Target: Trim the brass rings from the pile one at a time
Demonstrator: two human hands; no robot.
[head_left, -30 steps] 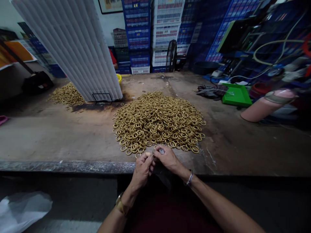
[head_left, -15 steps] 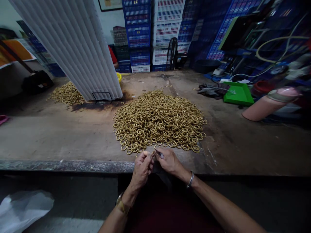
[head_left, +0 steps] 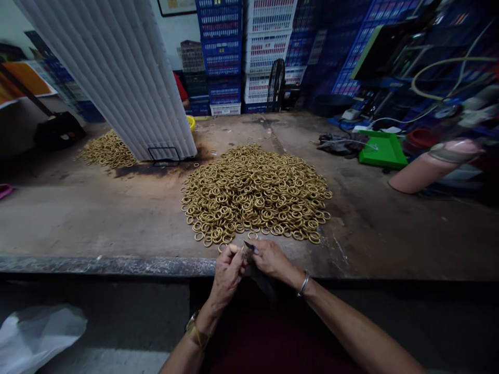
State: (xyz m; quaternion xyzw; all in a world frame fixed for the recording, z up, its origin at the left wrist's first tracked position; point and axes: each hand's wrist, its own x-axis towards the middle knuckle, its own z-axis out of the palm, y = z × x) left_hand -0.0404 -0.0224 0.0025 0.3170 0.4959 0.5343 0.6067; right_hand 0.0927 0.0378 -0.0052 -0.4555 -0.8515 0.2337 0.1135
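Observation:
At the table's front edge, my left hand [head_left: 226,272] is closed in a pinch on a brass-coloured ring [head_left: 243,249], mostly covered by the fingers. Just to its right, my right hand [head_left: 272,258] grips a small knife [head_left: 249,245]. The dark pointed blade sticks out toward the left hand, beside the ring; the handle is hidden in the fingers. Right beyond both hands spreads a large pile of brass-coloured rings [head_left: 253,195]. One loose ring [head_left: 252,236] lies on the wood at the pile's near side.
Tall white corrugated sheets [head_left: 128,78] stand on the wooden table [head_left: 156,218] at left, before a second ring pile [head_left: 107,149]. A green tray [head_left: 382,149] and pink bottle [head_left: 429,166] are at right. Behind, a person's red sleeve [head_left: 181,88] shows near stacked crates [head_left: 222,62].
The knife blade has lifted and turned, so its dark tip now shows clear above the ring. Both hands stay in nearly the same place.

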